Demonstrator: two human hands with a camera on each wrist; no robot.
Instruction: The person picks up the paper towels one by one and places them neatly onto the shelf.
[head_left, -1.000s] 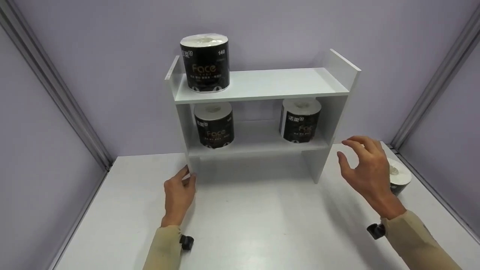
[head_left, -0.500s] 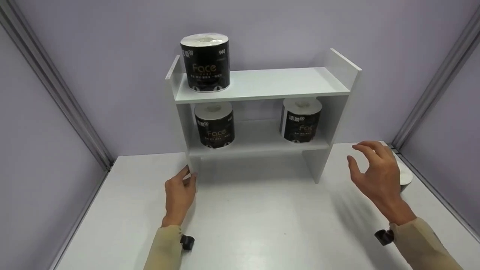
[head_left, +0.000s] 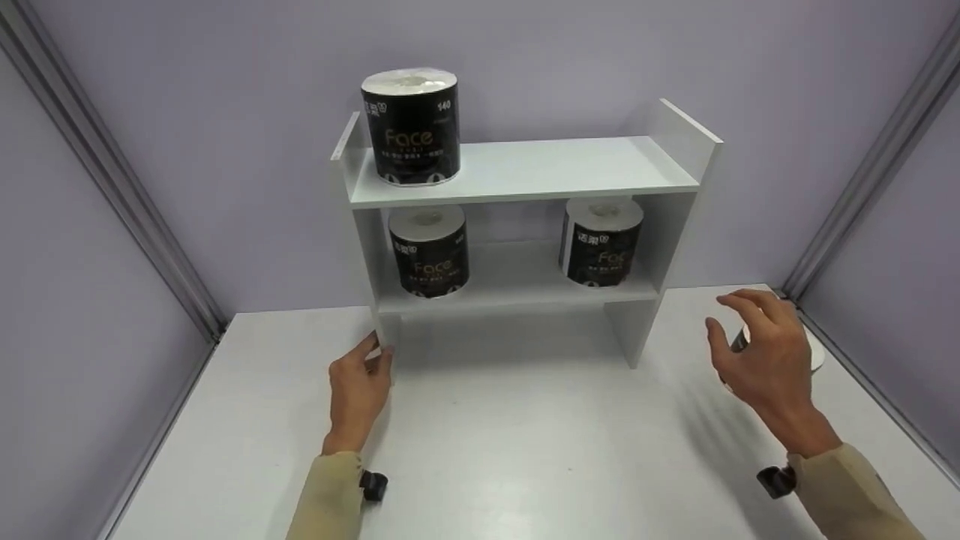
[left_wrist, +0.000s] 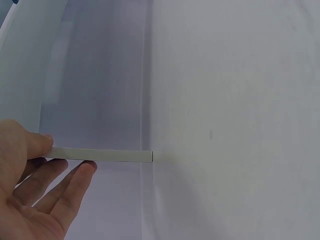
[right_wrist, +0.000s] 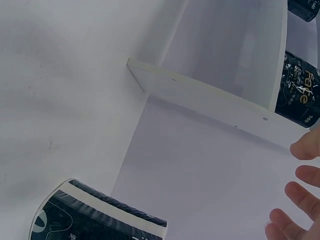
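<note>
A white two-tier shelf (head_left: 517, 296) stands at the back of the table. My left hand (head_left: 358, 390) pinches the lower front of its left side panel (left_wrist: 102, 155), thumb on one face and fingers on the other. My right hand (head_left: 769, 360) hovers to the right of the shelf, holding nothing, fingers spread and slightly bent. Behind it, partly hidden, a toilet roll (right_wrist: 100, 215) in a black wrapper stands on the table. One toilet roll (head_left: 411, 127) is upright on the top tier at the left. Two more, a left roll (head_left: 431, 259) and a right roll (head_left: 604, 247), stand on the lower tier.
The white table (head_left: 480, 457) spreads out in front of the shelf. Lilac panels surround it at the back and sides, with grey metal posts (head_left: 127, 180) at the corners. The shelf's raised right side panel (head_left: 682, 142) edges the top tier.
My right hand has moved right and slightly down, away from the shelf and in front of the toilet roll on the table. The left hand stays at the shelf's side panel.
</note>
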